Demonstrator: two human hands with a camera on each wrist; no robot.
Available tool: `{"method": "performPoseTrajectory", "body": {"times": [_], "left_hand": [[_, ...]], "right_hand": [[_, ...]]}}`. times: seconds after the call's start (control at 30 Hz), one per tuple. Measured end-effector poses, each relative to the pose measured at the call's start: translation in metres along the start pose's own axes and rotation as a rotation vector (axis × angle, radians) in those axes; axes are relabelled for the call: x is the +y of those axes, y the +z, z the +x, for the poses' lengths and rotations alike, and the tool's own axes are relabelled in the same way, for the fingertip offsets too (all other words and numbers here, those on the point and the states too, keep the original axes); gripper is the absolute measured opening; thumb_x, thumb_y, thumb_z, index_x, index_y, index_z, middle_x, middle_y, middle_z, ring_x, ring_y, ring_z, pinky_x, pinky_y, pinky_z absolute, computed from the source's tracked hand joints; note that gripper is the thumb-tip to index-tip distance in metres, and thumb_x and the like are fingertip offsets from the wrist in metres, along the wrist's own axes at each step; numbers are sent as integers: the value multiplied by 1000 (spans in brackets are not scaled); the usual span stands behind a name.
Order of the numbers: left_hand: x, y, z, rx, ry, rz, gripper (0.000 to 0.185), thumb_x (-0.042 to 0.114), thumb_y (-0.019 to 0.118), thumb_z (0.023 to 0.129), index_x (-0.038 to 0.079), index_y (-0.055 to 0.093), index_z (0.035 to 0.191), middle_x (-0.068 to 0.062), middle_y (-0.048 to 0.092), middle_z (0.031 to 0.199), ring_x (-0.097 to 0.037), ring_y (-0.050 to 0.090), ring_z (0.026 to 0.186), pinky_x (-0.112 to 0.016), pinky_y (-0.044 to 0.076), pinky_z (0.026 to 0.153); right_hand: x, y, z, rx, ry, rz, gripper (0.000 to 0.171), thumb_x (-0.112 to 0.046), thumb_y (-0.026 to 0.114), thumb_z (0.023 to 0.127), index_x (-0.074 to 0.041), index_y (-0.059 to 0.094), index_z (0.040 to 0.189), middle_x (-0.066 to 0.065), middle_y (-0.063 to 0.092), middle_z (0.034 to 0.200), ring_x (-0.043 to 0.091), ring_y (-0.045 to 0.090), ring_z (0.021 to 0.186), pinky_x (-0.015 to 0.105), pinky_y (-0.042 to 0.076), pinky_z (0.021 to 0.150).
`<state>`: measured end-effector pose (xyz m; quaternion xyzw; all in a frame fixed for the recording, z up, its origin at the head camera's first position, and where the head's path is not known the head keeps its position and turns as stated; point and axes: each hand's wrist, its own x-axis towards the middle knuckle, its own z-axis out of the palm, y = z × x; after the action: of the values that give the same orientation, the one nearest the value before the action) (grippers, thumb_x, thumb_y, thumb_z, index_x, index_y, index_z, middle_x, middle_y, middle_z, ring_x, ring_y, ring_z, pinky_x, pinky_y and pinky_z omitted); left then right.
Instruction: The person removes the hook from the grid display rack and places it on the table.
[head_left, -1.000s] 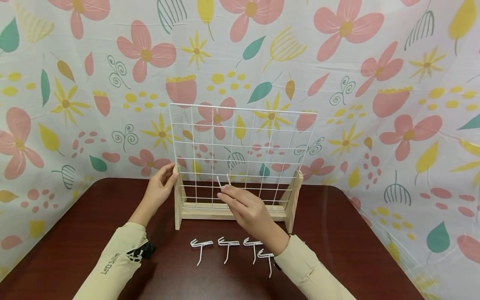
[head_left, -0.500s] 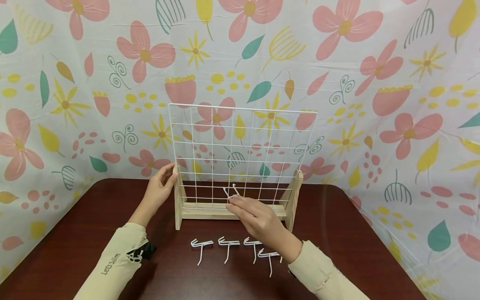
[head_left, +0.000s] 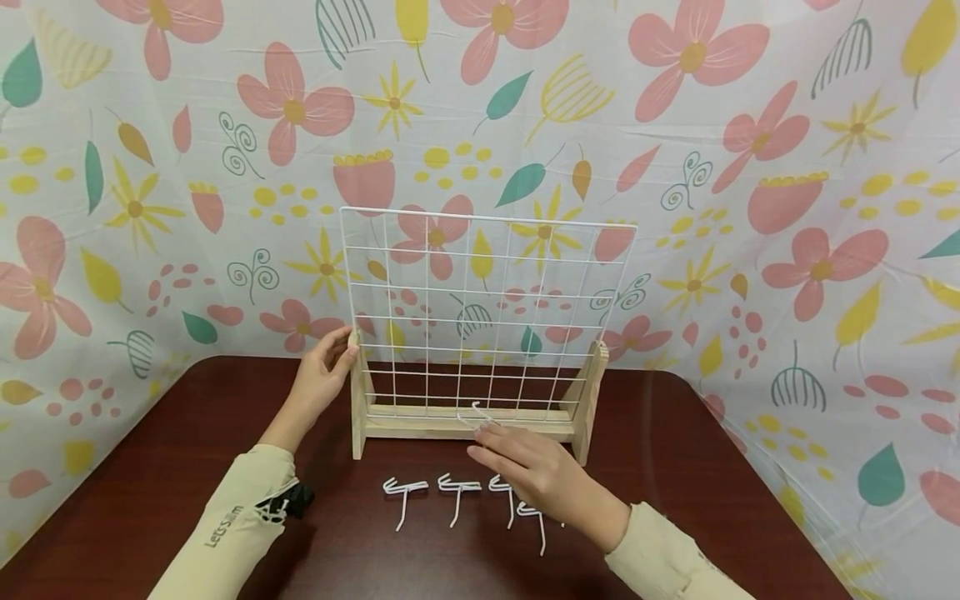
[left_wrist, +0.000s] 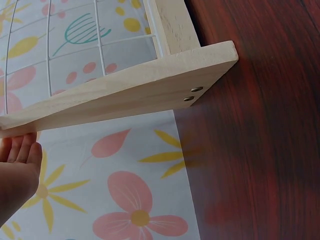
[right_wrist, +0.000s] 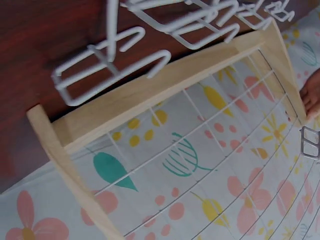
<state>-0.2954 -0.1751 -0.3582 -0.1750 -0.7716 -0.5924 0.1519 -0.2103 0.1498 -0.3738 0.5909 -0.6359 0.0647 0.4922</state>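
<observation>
My left hand (head_left: pixel 321 371) grips the top of the left wooden upright of a stand; in the left wrist view its fingertips (left_wrist: pixel 32 155) lie against the upright's lower edge. A white wire grid panel (head_left: pixel 480 292) stands upright in this wooden stand (head_left: pixel 465 429). In front of the panel's lower part, my right hand (head_left: pixel 551 479) pinches a white wire hook (head_left: pixel 476 406), its prongs pointing up and away, apart from the grid as far as I can tell. In the right wrist view that hook (right_wrist: pixel 311 142) shows at the right edge; the fingers holding it are out of frame.
Several more white wire hooks lie on the dark red-brown table (head_left: pixel 225 417) before the stand, among them one hook (head_left: pixel 405 492) at the left end of the row. My right forearm partly covers those at the right. A floral cloth (head_left: pixel 712 275) hangs behind the table.
My right hand has moved down, to the right and nearer, carrying the hook away from mid-grid towards the stand's base bar. The left hand keeps its grip on the upright.
</observation>
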Motion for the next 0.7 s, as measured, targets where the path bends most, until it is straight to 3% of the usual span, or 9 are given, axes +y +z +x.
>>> {"method": "performPoseTrajectory", "body": {"times": [0.07, 0.5, 0.7], "left_hand": [[-10, 0, 3, 5, 5, 1, 45, 8, 50, 100, -7, 39, 141, -29, 49, 134, -36, 48, 123, -6, 42, 85], [-10, -1, 3, 2, 9, 13, 45, 11, 52, 100, -6, 41, 140, -28, 51, 132, -35, 50, 120, -7, 41, 86], [-12, -1, 3, 3, 9, 30, 46, 13, 52, 100, -5, 41, 141, -27, 52, 132, -35, 51, 119, -6, 42, 85]], "right_hand": [[-3, -2, -5, -22, -4, 0, 28, 1, 43, 99, 2, 69, 108, 18, 68, 110, 29, 67, 97, 36, 55, 82], [-19, -5, -28, -127, -67, 49, 28, -2, 41, 101, 2, 68, 110, 17, 68, 110, 28, 67, 100, 35, 54, 87], [-28, -9, -36, -245, -118, 47, 33, -2, 36, 103, 0, 66, 116, 14, 66, 116, 26, 63, 108, 34, 50, 95]]}}
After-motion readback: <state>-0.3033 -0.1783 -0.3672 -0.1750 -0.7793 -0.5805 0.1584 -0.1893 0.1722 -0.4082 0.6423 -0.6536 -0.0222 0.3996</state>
